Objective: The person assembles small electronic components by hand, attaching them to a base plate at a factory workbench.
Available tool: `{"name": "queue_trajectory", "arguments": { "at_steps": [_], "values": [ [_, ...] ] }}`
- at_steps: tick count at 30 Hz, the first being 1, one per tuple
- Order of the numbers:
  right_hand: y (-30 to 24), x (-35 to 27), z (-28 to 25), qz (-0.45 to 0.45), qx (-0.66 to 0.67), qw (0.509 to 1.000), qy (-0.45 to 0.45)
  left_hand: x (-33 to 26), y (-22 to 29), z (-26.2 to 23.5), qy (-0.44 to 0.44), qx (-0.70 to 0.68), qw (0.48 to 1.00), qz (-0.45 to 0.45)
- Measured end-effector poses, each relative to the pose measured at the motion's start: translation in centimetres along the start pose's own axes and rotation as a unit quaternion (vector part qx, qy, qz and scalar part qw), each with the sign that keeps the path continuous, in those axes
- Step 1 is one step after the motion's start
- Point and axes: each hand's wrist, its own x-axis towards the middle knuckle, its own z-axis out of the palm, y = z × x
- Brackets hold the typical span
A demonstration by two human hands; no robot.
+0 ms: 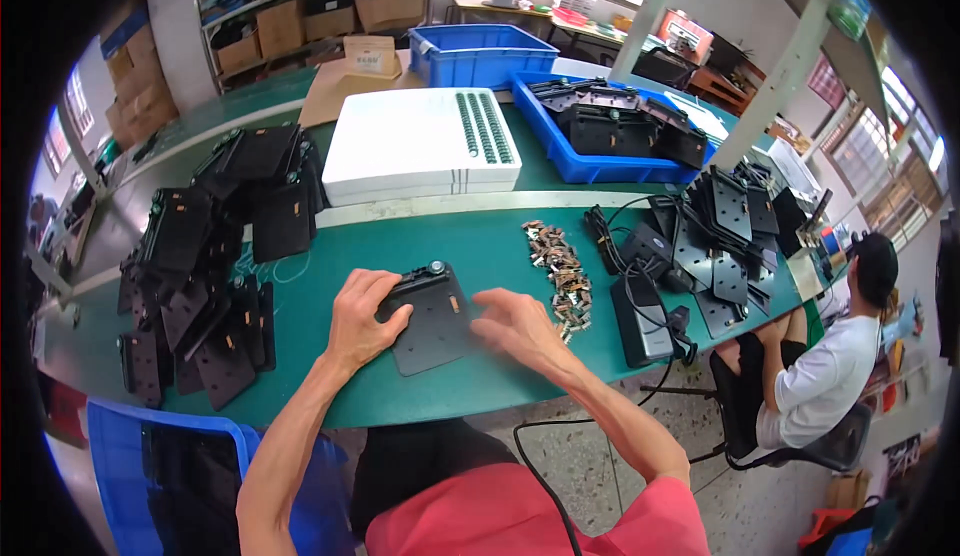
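Observation:
A flat black metal plate [432, 328] with small holes lies on the green worktop in front of me. It carries a round fitting at its top edge and a small copper-coloured piece near its right side. My left hand [362, 318] holds the plate by its left edge, the thumb pressed on its face. Beside the right edge hovers my right hand [522, 328], its fingers blurred by motion, so what they hold is hidden. A strip of small metal pieces [562, 281] lies just beyond that hand.
Stacked black plates crowd the left [185, 286] and the right [725, 226]. A black power adapter [640, 321] with cables lies right. Behind stand a white board stack [400, 141] and a blue crate [590, 168] of plates. A seated person [825, 376] is at right.

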Motion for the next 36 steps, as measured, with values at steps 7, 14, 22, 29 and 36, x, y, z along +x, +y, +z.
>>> {"name": "queue_trajectory", "arguments": {
  "at_steps": [7,14,22,29,36],
  "values": [
    [-0.1,-0.8,0.3,-0.001,-0.017,1.0,0.002,0.5,0.1,0.0,0.003,0.014,1.0,-0.012],
    [0.5,-0.6,0.0,0.059,0.047,0.997,0.013,0.6,-0.3,0.4,0.058,-0.04,0.994,-0.084],
    [1.5,-0.4,0.7,0.11,0.372,0.921,-0.007,0.5,-0.2,0.0,0.069,-0.02,0.997,-0.011],
    [3.1,-0.3,0.3,0.11,0.446,0.888,0.001,1.9,10.2,-4.8,0.002,-0.323,0.946,-0.033],
    [2.7,-0.4,0.4,0.106,0.464,0.879,0.012,-0.3,22.9,-10.7,-0.311,-0.776,0.548,-0.031]
  ]
}}
